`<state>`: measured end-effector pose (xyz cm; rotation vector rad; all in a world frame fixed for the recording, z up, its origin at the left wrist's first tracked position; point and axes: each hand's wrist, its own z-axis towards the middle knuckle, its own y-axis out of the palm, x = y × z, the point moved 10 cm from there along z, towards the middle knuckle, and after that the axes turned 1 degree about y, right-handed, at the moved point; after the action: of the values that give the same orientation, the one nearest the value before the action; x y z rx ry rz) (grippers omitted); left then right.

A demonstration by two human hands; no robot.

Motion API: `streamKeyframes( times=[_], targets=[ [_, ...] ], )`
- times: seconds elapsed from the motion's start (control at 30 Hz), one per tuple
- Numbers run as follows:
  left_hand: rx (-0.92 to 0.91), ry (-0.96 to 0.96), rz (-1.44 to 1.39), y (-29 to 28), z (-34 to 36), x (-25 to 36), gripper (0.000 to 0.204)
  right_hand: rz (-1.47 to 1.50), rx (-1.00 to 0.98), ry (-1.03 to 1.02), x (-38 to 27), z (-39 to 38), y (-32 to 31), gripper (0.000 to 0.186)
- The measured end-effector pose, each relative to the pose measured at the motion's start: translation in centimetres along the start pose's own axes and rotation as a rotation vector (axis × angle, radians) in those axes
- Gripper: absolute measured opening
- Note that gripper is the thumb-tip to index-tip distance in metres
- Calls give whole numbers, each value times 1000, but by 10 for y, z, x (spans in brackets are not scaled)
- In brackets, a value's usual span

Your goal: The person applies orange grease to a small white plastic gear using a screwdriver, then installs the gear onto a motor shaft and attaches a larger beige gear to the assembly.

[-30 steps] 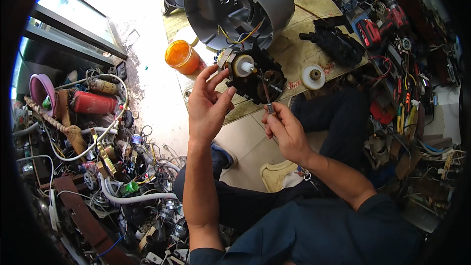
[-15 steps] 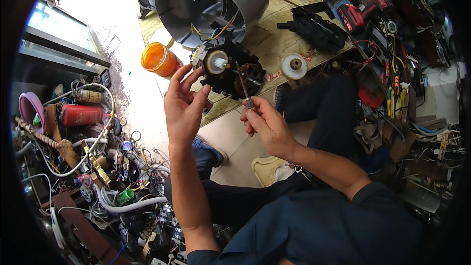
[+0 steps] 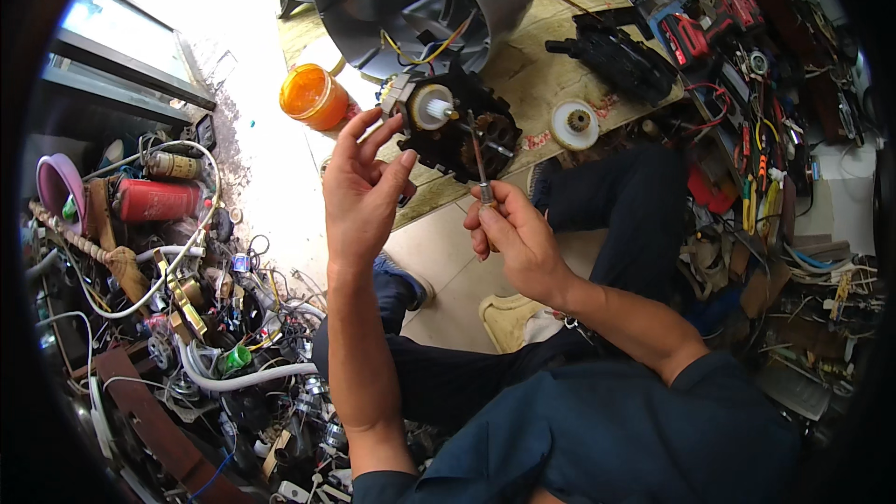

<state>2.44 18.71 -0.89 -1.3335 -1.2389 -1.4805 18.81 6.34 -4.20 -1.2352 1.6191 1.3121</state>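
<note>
"Mostly the viewpoint has shifted since half a second ago: the bench sits slightly farther right and higher in the head view, while both hands keep nearly the same pose."

"Where's the gear assembly?"

"On the bench's near edge, just before the open grey shell. Its white gear faces up, with a dark brown gear to the right."

"And the right hand?"

"Closed around the handle of a slim screwdriver-like tool, thumb against fingers. Its tip lies over the assembly between the two gears; I can't tell whether it touches."

"The left hand?"

"Thumb and first two fingers spread, nothing pinched between them, fingertips close to the metal motor. Contact is unclear, and the curled fingers are hidden, so I can't say whether they hold anything."

"What's nearby?"

"An orange tub beyond the left fingers, and a loose white gear with a metal pinion lying right of the assembly."

"Which step would you call this?"

"Tool work at the exposed gears, I'd judge. The next move seems to call for a steady housing and careful aim of the tip, clear of the teeth."
</note>
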Motion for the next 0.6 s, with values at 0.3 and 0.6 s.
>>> streamKeyframes(
  times=[0.3, 0.6],
  targets=[
    [14, -11, -4, 0, 0, 3, 61, 14, -9, -3, -2, 3, 8, 34],
    [12, -11, 16, 1, 0, 5, 59, 11, -29, -5, -1, 3, 10, 35]
  ],
)
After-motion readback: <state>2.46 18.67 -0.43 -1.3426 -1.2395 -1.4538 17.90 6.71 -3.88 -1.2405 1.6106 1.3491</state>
